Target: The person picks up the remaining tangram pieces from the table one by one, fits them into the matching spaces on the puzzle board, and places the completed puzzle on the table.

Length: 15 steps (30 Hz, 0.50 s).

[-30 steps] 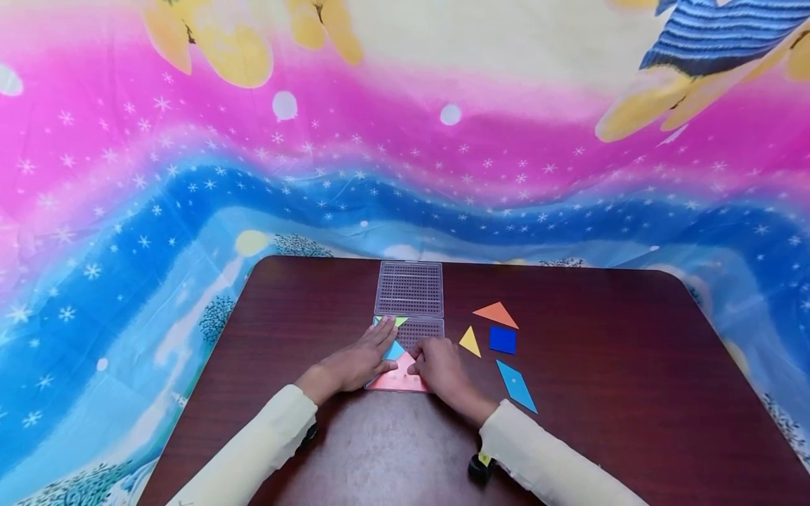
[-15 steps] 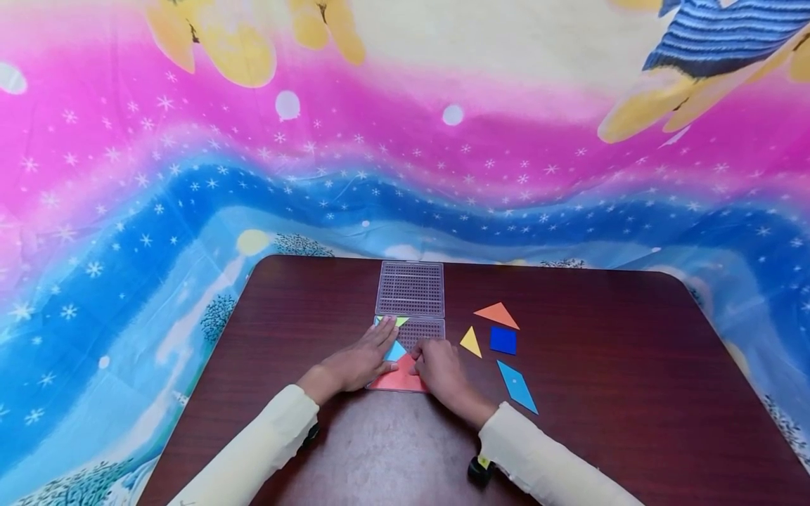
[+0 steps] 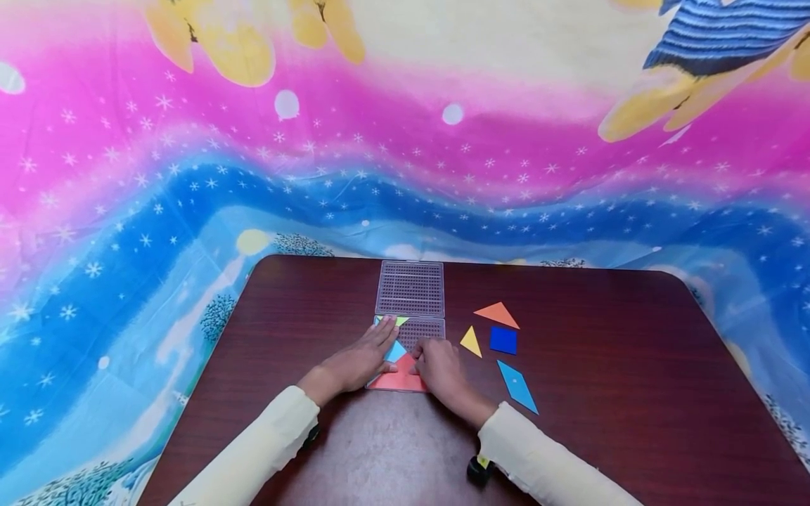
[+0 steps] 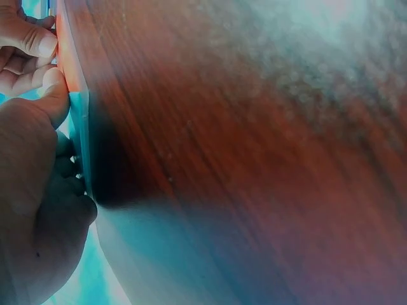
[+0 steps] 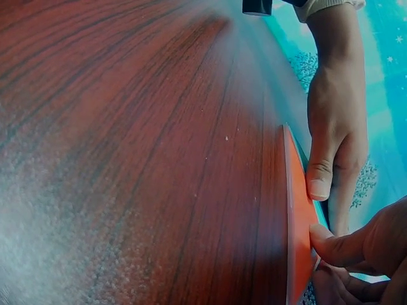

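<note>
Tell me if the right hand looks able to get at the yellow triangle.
Likely yes: the right hand is close by, only tabletop shows between it and the yellow triangle, and nothing covers that. It would probably have to leave the red piece first.

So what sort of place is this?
Probably an indoor tabletop setup: a dark wood-grain table, a snowflake-patterned cloth hanging behind it, and flat coloured pieces laid out on top.

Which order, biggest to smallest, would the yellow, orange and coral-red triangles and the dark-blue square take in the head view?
1. Coral-red triangle, though partly covered
2. Dark-blue square
3. Orange triangle
4. Yellow triangle
</note>
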### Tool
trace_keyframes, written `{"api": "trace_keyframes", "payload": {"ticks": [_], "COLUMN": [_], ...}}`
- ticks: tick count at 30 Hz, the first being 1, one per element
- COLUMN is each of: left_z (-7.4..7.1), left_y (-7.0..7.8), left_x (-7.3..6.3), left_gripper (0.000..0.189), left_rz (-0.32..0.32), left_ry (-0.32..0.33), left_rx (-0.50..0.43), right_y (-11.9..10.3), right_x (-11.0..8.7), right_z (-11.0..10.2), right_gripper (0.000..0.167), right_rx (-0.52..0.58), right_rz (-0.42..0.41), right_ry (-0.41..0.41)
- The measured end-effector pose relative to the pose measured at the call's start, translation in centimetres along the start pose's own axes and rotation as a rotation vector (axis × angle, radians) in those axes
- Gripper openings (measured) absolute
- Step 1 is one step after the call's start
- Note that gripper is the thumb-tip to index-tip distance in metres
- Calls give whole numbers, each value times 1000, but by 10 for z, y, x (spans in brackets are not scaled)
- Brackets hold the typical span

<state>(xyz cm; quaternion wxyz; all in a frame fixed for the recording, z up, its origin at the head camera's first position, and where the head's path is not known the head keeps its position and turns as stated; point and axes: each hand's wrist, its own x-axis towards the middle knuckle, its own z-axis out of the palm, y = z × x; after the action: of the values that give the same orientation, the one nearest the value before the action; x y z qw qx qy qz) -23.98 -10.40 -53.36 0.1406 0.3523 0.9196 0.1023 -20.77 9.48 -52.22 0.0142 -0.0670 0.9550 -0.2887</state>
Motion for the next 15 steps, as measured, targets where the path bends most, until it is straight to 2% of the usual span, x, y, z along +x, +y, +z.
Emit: {"api": "trace_keyframes", "payload": {"ticks": [10,15], "left_z": [1,0], "left_y": [0,0], "left_x": [1,1], "left_gripper": [78,78], "left_rz": [6,-4], "left_ry": [14,4], "left_rx": [9,4], "right_y": [4,9], "right_x": [0,0], "right_z": [0,-4], "right_gripper": [7,10], "right_rx": [1,57], "right_rz": [-19,-21], "right_ry": [4,-19]}}
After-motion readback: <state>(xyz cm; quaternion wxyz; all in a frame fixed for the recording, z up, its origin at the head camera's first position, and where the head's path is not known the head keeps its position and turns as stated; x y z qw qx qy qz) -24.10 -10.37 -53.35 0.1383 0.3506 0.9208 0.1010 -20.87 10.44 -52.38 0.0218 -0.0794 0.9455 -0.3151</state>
